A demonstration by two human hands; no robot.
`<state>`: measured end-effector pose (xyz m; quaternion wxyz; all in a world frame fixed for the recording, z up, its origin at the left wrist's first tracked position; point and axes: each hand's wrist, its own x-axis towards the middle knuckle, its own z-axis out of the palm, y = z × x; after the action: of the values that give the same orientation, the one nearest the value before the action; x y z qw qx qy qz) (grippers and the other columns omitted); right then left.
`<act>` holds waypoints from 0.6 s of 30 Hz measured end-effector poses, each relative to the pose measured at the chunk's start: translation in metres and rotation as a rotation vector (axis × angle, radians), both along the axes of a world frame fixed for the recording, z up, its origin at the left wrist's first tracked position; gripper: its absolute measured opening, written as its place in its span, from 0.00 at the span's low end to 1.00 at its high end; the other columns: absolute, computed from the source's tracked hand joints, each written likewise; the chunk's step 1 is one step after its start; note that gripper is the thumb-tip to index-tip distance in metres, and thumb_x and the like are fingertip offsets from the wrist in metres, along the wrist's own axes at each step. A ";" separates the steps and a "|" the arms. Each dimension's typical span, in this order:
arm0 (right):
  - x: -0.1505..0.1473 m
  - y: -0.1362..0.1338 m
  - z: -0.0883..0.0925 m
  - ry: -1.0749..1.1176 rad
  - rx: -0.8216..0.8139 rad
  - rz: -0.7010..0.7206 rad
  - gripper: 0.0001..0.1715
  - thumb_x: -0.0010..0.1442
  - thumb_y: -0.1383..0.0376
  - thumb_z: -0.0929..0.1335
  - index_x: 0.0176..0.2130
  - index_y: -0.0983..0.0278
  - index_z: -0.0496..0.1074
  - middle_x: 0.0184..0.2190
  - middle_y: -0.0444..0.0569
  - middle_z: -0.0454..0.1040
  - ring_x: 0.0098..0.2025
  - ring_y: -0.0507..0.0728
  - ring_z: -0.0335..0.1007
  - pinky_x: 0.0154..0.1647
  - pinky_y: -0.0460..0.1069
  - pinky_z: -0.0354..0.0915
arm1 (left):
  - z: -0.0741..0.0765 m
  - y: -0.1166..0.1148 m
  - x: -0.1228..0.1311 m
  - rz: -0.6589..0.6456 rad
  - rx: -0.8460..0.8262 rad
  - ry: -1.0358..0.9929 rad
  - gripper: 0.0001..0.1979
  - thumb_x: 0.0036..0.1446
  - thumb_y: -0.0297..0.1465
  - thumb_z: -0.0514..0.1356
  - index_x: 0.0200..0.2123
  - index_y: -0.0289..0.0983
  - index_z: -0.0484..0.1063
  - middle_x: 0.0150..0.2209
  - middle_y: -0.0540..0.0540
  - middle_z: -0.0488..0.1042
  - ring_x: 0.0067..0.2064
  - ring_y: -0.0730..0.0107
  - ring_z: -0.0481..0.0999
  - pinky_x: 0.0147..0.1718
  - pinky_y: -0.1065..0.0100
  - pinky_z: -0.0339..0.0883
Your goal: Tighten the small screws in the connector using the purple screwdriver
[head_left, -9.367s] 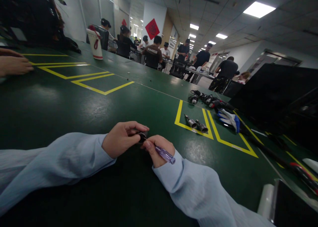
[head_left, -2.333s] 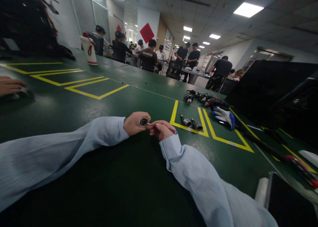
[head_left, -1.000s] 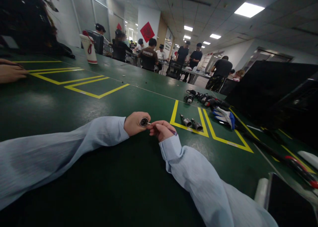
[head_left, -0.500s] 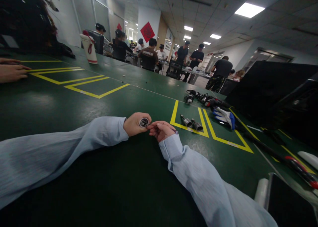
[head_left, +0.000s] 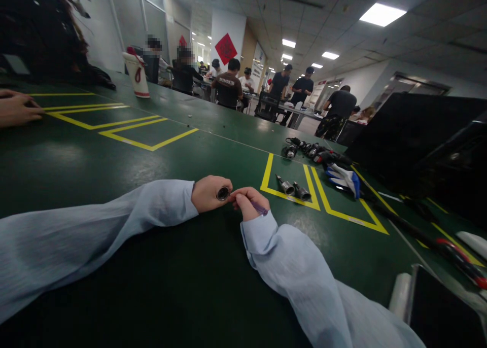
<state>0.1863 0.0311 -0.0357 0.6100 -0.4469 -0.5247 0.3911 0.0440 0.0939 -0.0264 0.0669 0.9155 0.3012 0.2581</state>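
Note:
My left hand (head_left: 210,195) is wrapped round a metal cylinder (head_left: 222,193), its hollow round end turned towards me and dark inside. My right hand (head_left: 249,202) touches or nearly touches the left one, its fingers pinched on a slim screwdriver-like tool with a purple handle (head_left: 260,208). The tool's tip is hidden by the fingers. To the right, inside a yellow tape outline, lie two metal cylindrical parts with shafts, a left one (head_left: 287,187) and a right one (head_left: 302,192).
Cabled tools (head_left: 291,151) and a blue-and-white glove (head_left: 344,179) lie at the right. A black monitor-like panel (head_left: 411,150) stands behind them. A white cup (head_left: 136,74) stands far left. Another person's hand (head_left: 19,108) rests at the left edge. A dark tablet-like slab (head_left: 443,310) is near right.
The tool's thin shaft, seen before at the cylinder's opening, is now out of sight. My right hand has turned and shows more of the purple handle. The cylinder's opening has tilted slightly.

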 end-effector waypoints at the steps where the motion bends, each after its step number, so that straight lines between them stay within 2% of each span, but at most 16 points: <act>1: 0.000 -0.001 0.001 -0.014 -0.015 -0.007 0.07 0.45 0.68 0.64 0.21 0.63 0.73 0.19 0.43 0.73 0.20 0.50 0.63 0.24 0.46 0.62 | 0.000 0.000 0.000 -0.001 0.012 0.025 0.07 0.49 0.33 0.55 0.24 0.35 0.67 0.22 0.50 0.70 0.24 0.74 0.69 0.22 0.75 0.58; 6: 0.005 0.001 0.006 0.187 -0.205 0.152 0.08 0.41 0.70 0.63 0.18 0.64 0.71 0.14 0.41 0.71 0.15 0.49 0.61 0.18 0.45 0.61 | 0.003 -0.003 -0.001 -0.066 0.004 0.057 0.02 0.46 0.28 0.56 0.25 0.36 0.67 0.23 0.50 0.70 0.25 0.74 0.69 0.24 0.75 0.58; 9: 0.007 0.002 0.007 0.310 -0.230 0.224 0.07 0.39 0.70 0.63 0.18 0.65 0.71 0.14 0.42 0.72 0.15 0.48 0.62 0.19 0.45 0.62 | 0.003 -0.002 -0.001 -0.095 -0.013 0.019 0.03 0.47 0.30 0.56 0.25 0.36 0.66 0.22 0.50 0.70 0.24 0.74 0.69 0.24 0.75 0.59; 12: 0.007 0.000 0.007 0.300 -0.150 0.167 0.06 0.40 0.69 0.64 0.19 0.65 0.71 0.14 0.41 0.71 0.16 0.48 0.62 0.19 0.45 0.61 | 0.002 -0.002 -0.001 -0.089 -0.013 -0.002 0.06 0.49 0.32 0.56 0.25 0.35 0.66 0.21 0.50 0.69 0.23 0.75 0.68 0.23 0.75 0.58; 16: 0.002 -0.004 0.005 0.069 -0.024 0.009 0.07 0.42 0.68 0.64 0.19 0.64 0.71 0.16 0.42 0.72 0.18 0.49 0.62 0.20 0.45 0.61 | 0.002 -0.004 -0.001 -0.098 0.015 0.032 0.06 0.50 0.31 0.55 0.26 0.35 0.67 0.22 0.49 0.70 0.24 0.74 0.69 0.24 0.75 0.58; 18: 0.001 -0.003 0.004 0.040 -0.017 0.013 0.07 0.42 0.68 0.64 0.19 0.64 0.72 0.17 0.42 0.72 0.18 0.49 0.62 0.21 0.46 0.61 | 0.003 -0.004 -0.001 -0.110 0.025 0.052 0.06 0.51 0.31 0.54 0.26 0.35 0.67 0.23 0.49 0.70 0.25 0.74 0.69 0.23 0.74 0.58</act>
<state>0.1876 0.0278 -0.0314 0.6139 -0.4407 -0.5119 0.4085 0.0427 0.0894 -0.0236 0.0615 0.9378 0.2488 0.2341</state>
